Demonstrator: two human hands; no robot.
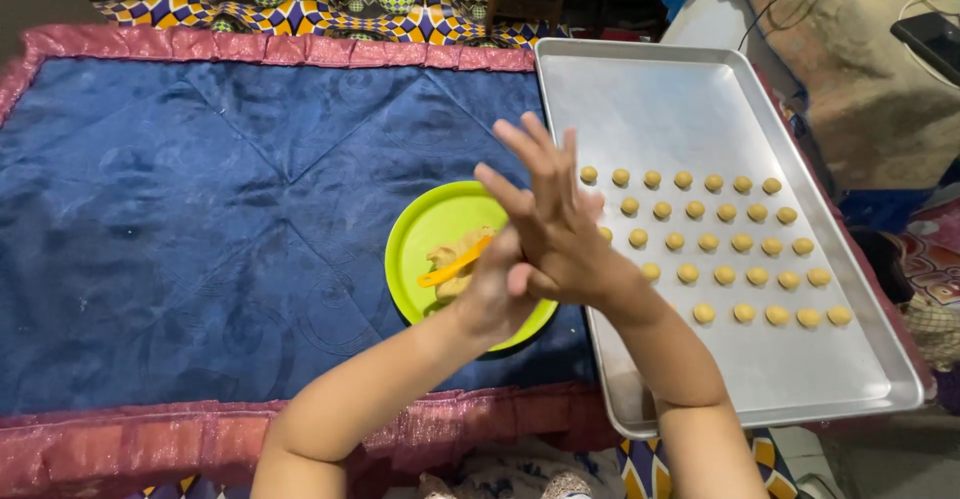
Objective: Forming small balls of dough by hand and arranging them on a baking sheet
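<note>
Left hand (492, 294) and right hand (552, 229) pressed palm to palm, fingers (530, 154) extended, grasping nothing visible; green plate (425, 234) beneath them, dough balls (725, 242) on tray (650, 99) beyond.

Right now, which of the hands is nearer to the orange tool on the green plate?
The left hand. It is right beside the orange tool over the green plate. The right hand is pressed on top, toward the tray.

Dough balls (715, 242) crowd the tray's (640, 99) near half; its far half seems open.
</note>
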